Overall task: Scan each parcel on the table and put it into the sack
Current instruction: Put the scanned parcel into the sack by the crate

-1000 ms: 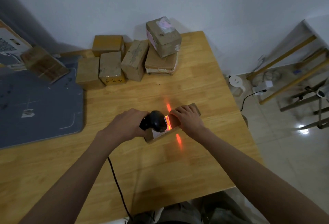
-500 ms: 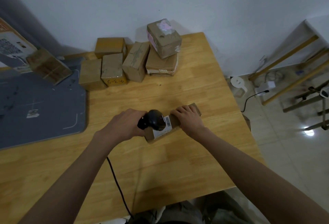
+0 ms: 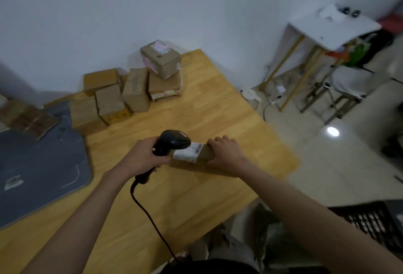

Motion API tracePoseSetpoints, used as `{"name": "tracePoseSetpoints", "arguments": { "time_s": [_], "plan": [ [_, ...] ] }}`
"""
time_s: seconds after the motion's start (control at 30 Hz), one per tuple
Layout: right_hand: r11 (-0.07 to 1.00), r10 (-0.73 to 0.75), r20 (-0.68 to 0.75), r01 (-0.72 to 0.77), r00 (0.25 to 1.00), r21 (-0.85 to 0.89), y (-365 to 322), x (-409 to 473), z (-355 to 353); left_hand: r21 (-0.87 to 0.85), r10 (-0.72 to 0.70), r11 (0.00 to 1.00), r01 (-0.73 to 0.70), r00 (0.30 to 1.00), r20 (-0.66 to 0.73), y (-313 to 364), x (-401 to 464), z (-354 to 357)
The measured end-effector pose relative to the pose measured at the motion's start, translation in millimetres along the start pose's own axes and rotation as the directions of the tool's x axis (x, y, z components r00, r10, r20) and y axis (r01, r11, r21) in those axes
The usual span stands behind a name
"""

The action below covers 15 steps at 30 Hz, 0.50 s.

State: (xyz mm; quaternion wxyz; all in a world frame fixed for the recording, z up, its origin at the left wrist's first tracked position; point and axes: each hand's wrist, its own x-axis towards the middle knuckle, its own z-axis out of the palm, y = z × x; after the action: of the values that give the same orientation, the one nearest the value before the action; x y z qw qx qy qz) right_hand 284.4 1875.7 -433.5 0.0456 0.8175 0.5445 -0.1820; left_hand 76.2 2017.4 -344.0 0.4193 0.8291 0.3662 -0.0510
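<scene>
Nearest, a crumpled sack [image 3: 265, 225] is seen below the wooden table [image 3: 196, 197] edge; its contents cannot be told. The red scan light has gone. A black handheld scanner [image 3: 172, 143] is gripped by the left hand [image 3: 144, 158]; the brown labelled cardboard parcel [image 3: 196, 153] is clasped by the right hand [image 3: 226, 153]. Stacked cardboard boxes [image 3: 133, 88] are ranged behind.

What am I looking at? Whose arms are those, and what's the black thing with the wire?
The camera sits on a person's head, looking down, so you see that person's own two arms. The left hand grips a black barcode scanner, a tool that reads the striped label on a parcel. The right hand holds a brown parcel with a white label on the wooden table. More cardboard boxes wait in a pile by the wall, and a grey mat lies on the left.
</scene>
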Motion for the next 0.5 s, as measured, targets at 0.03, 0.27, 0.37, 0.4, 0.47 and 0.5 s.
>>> {"name": "tracePoseSetpoints", "arguments": {
  "time_s": [0.03,0.27,0.37,0.4,0.47,0.5],
  "plan": [
    [0.996,0.061,-0.003,-0.061,0.998,0.065,-2,-21,3,-0.017,0.023,1.000,-0.023,0.999,0.027,2,-5,6],
    [0.843,0.459,0.078,-0.461,0.885,0.275,1,-166,52,-0.030,0.190,0.981,-0.190,0.935,0.300,31,-25,82],
    [0.752,0.569,0.109,-0.569,0.815,0.333,8,-226,74,0.005,0.243,0.963,-0.270,0.875,0.418,53,-40,123],
    [0.722,0.601,0.118,-0.600,0.791,0.344,10,-244,80,0.021,0.264,0.952,-0.306,0.852,0.453,60,-46,135],
    [0.664,0.659,0.132,-0.655,0.740,0.360,14,-278,91,0.042,0.293,0.931,-0.363,0.809,0.509,75,-55,159],
    [0.633,0.686,0.138,-0.680,0.714,0.371,16,-294,97,0.048,0.300,0.923,-0.382,0.791,0.533,81,-60,170]
  ]
}}
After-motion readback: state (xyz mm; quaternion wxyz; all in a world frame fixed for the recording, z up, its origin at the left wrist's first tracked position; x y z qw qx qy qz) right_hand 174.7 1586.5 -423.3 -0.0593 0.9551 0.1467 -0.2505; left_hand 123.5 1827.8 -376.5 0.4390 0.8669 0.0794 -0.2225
